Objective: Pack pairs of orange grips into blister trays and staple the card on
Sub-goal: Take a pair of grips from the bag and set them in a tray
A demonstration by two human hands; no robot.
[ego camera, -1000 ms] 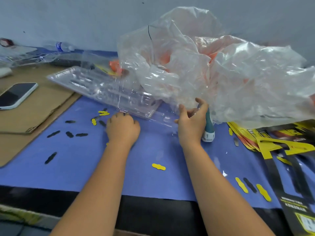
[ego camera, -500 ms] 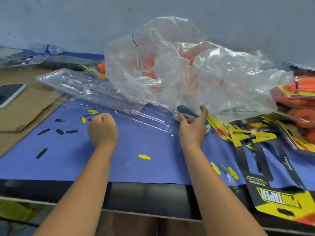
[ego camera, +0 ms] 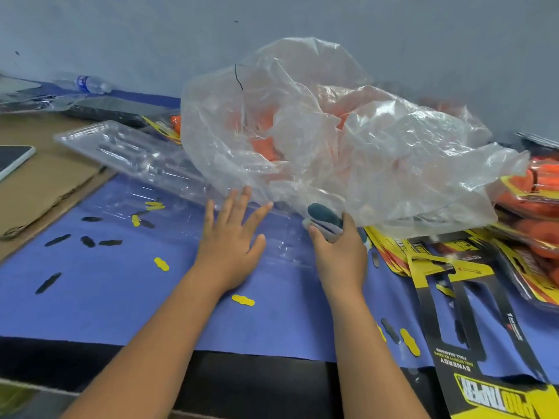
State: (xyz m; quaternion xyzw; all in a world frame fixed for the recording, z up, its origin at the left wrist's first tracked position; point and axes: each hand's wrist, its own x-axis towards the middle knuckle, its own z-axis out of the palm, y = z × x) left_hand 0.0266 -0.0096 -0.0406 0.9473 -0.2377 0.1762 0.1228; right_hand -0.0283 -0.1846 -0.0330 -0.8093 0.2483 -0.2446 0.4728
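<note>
Clear blister trays (ego camera: 136, 152) lie toward the blue mat's (ego camera: 106, 297) back-left corner, the left hand (ego camera: 231, 237) spread flat beside them, while the right hand (ego camera: 338, 252) clasps a teal stapler (ego camera: 323, 217).

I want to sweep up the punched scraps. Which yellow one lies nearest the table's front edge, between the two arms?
The yellow scrap beside the left forearm, alone on the blue mat. The other yellow ones lie farther back by the trays or right of the right arm.

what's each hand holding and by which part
Right hand grips the stapler around its rear end. Left hand is open, holding nothing.
</note>
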